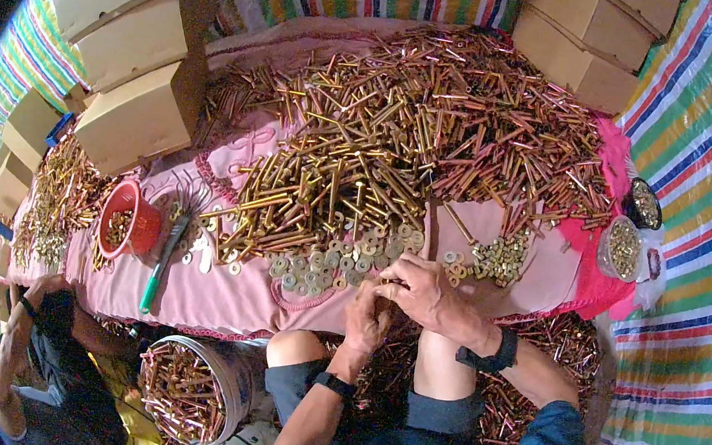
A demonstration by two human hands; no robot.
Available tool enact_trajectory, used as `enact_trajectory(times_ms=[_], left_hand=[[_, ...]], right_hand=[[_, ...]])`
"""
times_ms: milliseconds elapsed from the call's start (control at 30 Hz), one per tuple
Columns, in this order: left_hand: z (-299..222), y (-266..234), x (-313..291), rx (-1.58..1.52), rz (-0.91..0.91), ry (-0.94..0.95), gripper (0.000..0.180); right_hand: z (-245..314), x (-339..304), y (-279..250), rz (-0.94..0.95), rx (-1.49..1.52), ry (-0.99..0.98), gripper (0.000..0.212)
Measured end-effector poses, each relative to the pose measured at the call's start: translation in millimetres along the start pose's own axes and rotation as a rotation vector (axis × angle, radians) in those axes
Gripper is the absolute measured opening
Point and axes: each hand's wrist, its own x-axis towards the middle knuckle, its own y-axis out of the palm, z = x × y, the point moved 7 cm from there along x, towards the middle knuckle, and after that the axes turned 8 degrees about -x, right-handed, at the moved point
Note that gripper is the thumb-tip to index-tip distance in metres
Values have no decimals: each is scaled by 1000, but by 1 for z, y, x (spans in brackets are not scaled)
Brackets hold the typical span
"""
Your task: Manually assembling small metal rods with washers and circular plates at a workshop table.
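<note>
1. Washers (337, 261): flat, greyish, loose pile on pink-clothed bench (213, 301), just beyond the hands.
2. L hand (367, 317): fingers bent in, up against R hand's; tips hidden, can't tell gap or if anything's held.
3. R hand (421, 292): fingers curled down over L fingertips, at bench's near edge; grip contents also can't tell.
4. Nuts (501, 259): small yellowish pile, R of washers.
5. Bolts (340, 175): big brassy heap behind washers & nuts.
6. Red bowl (151, 232) w/ small metal pcs, L on bench; green-handled tool (151, 285) beside it.
7. Bucket (235, 385) full of bolts, below bench, L of knees.
8. Co-worker (78, 384) far L; cartons (135, 126) stacked back L & R.
</note>
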Motion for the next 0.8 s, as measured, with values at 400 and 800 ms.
enact_trajectory(times_ms=[400, 800], left_hand=[[0, -16, -1, 105, -17, 21, 27], [-9, -13, 0, 95, 179, -187, 25]], right_hand=[[3, 5, 0, -65, 46, 142, 23], [-87, -24, -42, -109, 10, 540, 22]])
